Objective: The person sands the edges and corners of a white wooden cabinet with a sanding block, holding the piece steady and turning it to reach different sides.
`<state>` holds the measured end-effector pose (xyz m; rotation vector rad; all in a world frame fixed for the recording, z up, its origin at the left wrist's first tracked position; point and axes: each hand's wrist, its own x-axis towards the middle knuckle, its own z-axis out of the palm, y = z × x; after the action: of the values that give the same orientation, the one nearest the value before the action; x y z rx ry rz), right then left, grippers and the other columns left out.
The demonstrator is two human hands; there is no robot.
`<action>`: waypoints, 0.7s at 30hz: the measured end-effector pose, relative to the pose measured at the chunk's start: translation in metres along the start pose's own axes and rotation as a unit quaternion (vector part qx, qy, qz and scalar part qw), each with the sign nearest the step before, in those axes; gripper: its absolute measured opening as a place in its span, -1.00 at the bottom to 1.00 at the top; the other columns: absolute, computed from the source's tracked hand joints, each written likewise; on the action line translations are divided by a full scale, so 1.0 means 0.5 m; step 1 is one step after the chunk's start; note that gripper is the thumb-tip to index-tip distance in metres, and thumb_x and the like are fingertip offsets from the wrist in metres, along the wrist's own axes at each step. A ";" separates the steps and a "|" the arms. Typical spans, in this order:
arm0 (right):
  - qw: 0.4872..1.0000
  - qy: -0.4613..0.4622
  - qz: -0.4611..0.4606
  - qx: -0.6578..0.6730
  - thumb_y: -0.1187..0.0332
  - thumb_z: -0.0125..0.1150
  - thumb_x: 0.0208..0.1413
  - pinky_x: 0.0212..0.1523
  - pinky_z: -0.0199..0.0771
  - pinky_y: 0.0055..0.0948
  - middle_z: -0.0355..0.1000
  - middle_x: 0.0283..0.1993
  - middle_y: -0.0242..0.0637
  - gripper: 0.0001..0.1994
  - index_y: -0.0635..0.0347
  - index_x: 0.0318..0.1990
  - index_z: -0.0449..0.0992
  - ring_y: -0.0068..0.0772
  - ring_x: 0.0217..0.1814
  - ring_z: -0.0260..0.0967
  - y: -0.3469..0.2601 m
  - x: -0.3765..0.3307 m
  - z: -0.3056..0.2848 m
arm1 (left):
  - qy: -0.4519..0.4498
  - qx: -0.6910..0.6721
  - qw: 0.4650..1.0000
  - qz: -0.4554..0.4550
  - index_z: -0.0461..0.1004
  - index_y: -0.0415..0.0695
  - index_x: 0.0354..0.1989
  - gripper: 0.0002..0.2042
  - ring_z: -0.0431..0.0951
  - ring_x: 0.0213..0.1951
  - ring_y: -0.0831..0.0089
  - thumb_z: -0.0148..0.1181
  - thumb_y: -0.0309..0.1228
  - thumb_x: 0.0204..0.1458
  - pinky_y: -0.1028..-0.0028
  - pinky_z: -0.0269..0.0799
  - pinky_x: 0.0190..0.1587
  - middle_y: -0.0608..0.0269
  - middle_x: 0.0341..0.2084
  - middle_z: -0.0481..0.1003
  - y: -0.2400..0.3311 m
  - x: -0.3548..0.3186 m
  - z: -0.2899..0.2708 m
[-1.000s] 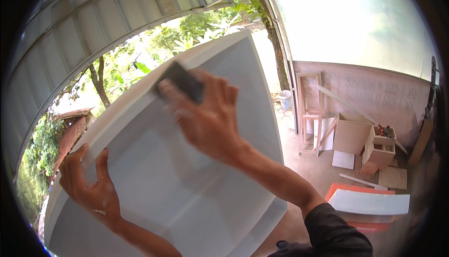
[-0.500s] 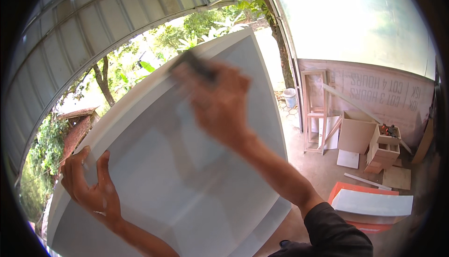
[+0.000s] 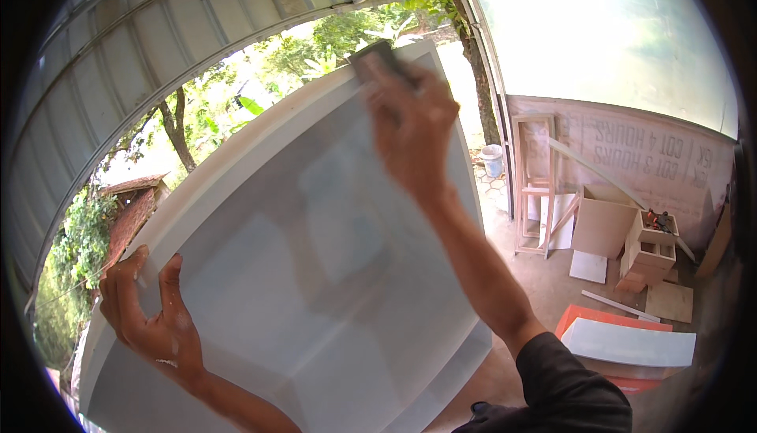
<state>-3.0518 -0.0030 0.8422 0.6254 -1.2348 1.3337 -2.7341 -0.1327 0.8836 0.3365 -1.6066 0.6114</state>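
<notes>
1. The white cabinet panel (image 3: 300,259) fills the centre of the view, tilted up toward 12 o'clock
2. The right hand (image 3: 410,129) presses a dark sanding block (image 3: 378,62) against the panel's top edge at 12 o'clock, fingers wrapped over it
3. The left hand (image 3: 150,319) grips the panel's left edge at 8 o'clock, fingers curled round the rim
4. At 4 o'clock, small wooden boxes (image 3: 643,248) and boards lie on the floor (image 3: 552,291)

Concrete floor (image 3: 552,275) of my work area

On it I see a white panel (image 3: 631,342) lying over an orange board (image 3: 587,319), flat wooden offcuts (image 3: 669,300), small open wooden boxes (image 3: 650,251), and a bucket (image 3: 491,159).
</notes>
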 end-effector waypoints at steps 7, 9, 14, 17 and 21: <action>0.996 0.009 -0.081 0.047 0.26 0.38 0.15 0.12 0.26 -0.04 0.49 0.09 -0.11 -0.62 -0.26 0.14 0.69 -0.09 0.10 0.39 -0.053 -0.010 0.000 | 0.008 0.000 1.000 -0.017 0.60 -0.13 -0.18 -0.70 0.50 -0.16 0.26 0.53 -0.26 0.01 0.23 0.37 0.04 0.32 -0.25 0.63 0.004 0.000 0.005; 0.994 0.068 0.040 0.073 0.22 0.35 0.20 0.06 0.35 -0.05 0.55 -0.03 -0.08 -0.69 -0.13 0.09 0.72 -0.05 0.08 0.41 0.031 0.036 0.000 | 0.005 -0.005 1.000 -0.020 0.60 -0.13 -0.18 -0.70 0.50 -0.16 0.26 0.53 -0.26 0.01 0.23 0.38 0.05 0.32 -0.24 0.63 0.003 -0.001 0.004; 0.998 -0.059 -0.033 -0.012 0.18 0.35 0.22 0.15 0.22 0.00 0.48 0.08 -0.11 -0.61 -0.19 0.20 0.63 -0.05 0.12 0.36 -0.046 -0.004 -0.013 | -0.002 -0.011 1.000 0.000 0.61 -0.12 -0.17 -0.69 0.51 -0.15 0.25 0.54 -0.27 0.00 0.22 0.38 0.06 0.31 -0.23 0.64 -0.003 -0.001 0.003; 0.987 -0.051 -0.099 0.112 0.20 0.38 0.14 0.15 0.20 -0.01 0.48 0.11 -0.16 -0.60 -0.29 0.16 0.64 -0.10 0.12 0.37 -0.133 -0.059 -0.011 | -0.007 0.012 1.000 -0.025 0.61 -0.12 -0.16 -0.68 0.52 -0.14 0.25 0.54 -0.25 0.00 0.21 0.38 0.07 0.31 -0.23 0.64 -0.003 -0.001 0.004; 0.998 -0.002 -0.055 0.033 0.17 0.38 0.15 0.13 0.26 -0.01 0.54 -0.01 -0.15 -0.63 -0.19 0.14 0.68 -0.11 0.11 0.42 -0.015 0.000 -0.009 | -0.002 -0.008 0.999 -0.032 0.62 -0.12 -0.16 -0.68 0.53 -0.12 0.25 0.54 -0.24 -0.01 0.21 0.39 0.09 0.30 -0.23 0.64 -0.001 -0.002 0.004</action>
<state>-3.0437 -0.0006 0.8432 0.7324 -1.1464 1.2850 -2.7353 -0.1344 0.8827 0.3762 -1.5980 0.5482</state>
